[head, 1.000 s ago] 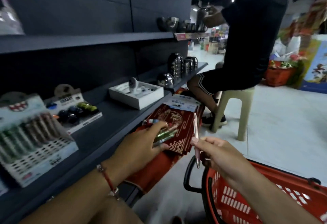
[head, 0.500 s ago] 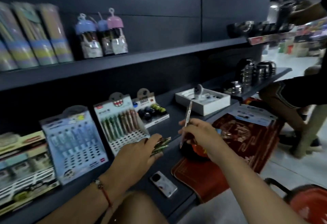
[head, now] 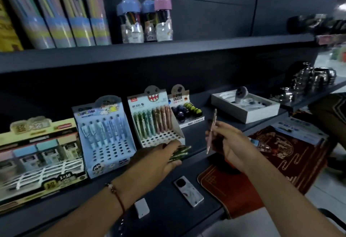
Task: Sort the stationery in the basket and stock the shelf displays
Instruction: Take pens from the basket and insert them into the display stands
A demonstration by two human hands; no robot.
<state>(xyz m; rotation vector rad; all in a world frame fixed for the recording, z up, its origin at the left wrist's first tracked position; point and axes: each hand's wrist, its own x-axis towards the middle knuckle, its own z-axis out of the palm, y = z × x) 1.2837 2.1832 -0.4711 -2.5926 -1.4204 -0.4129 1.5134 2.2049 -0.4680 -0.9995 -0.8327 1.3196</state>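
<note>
Two hands at the pen display: left hand grips green pens, right hand pinches a pink pen.

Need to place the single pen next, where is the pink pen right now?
In the head view, right of centre: the right hand pinches the pink pen near-upright above the lower shelf, right of the monster-face pen display.

Shelf front, near us: we note a phone lying flat, beside it a small white card.
Right of shelf: we see metal cups, stacked and shiny.
Below shelf edge: we log a red patterned box, with a blue-white packet on top.
</note>
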